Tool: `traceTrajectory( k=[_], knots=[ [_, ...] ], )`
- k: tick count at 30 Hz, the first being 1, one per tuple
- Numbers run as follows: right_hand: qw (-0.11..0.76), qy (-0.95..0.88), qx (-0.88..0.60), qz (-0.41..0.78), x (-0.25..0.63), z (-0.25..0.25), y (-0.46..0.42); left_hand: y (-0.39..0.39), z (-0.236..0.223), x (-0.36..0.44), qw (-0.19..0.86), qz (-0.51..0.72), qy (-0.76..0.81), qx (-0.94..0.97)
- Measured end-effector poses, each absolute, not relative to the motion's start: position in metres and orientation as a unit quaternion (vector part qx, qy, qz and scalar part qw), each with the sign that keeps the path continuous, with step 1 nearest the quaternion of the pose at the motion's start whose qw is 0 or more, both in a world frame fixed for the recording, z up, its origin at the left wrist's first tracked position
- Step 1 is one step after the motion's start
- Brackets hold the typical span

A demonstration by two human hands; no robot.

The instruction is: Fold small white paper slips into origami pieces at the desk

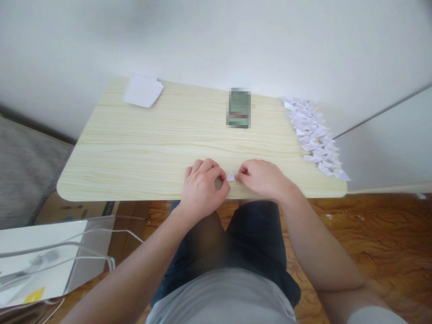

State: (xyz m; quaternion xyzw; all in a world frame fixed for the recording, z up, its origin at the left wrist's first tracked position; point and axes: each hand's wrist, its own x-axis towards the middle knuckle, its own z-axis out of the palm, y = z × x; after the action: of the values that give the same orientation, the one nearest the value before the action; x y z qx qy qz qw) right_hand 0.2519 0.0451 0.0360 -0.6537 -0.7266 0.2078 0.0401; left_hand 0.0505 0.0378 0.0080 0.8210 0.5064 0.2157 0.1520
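A small piece of folded white paper (231, 176) is held between my two hands, just above the near edge of the pale wooden table (162, 135). My left hand (205, 183) pinches its left end between thumb and forefinger, the other fingers curled. From the other side my right hand (259, 177) grips the right end with the fingertips. The paper shows a pointed top; its ends are hidden by my fingers. Many folded white paper pieces (312, 130) lie in rows along the table's right side. At the back left rests a stack of white paper sheets (141, 91).
A blurred-out greenish rectangular object (239, 108) lies near the back middle of the table, close to the wall (209, 40). Below left stands a white box (37, 261) with cables across it, beside a cardboard box (77, 210). Wooden flooring (378, 243) shows at the right.
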Motion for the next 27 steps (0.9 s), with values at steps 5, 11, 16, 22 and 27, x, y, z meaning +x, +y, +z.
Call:
traceTrajectory(
  k=[5, 11, 16, 22, 27],
  knots=[
    [0.020, -0.731, -0.651, 0.201, 0.251, 0.036, 0.049, 0.039, 0.007, 0.052, 0.152, 0.219, 0.512, 0.817],
    [0.033, -0.726, -0.658, 0.197, 0.250, 0.036, 0.047, 0.039, 0.008, 0.050, 0.164, 0.212, 0.508, 0.818],
    [0.088, -0.715, -0.660, 0.214, 0.252, 0.034, 0.038, 0.039, 0.008, 0.047, 0.170, 0.207, 0.491, 0.829],
    [0.158, -0.720, -0.636, 0.228, 0.254, 0.028, 0.024, 0.039, 0.008, 0.044, 0.173, 0.205, 0.482, 0.834],
    [0.196, -0.716, -0.637, 0.210, 0.250, 0.025, 0.016, 0.040, 0.009, 0.038, 0.189, 0.209, 0.462, 0.841]
  ],
)
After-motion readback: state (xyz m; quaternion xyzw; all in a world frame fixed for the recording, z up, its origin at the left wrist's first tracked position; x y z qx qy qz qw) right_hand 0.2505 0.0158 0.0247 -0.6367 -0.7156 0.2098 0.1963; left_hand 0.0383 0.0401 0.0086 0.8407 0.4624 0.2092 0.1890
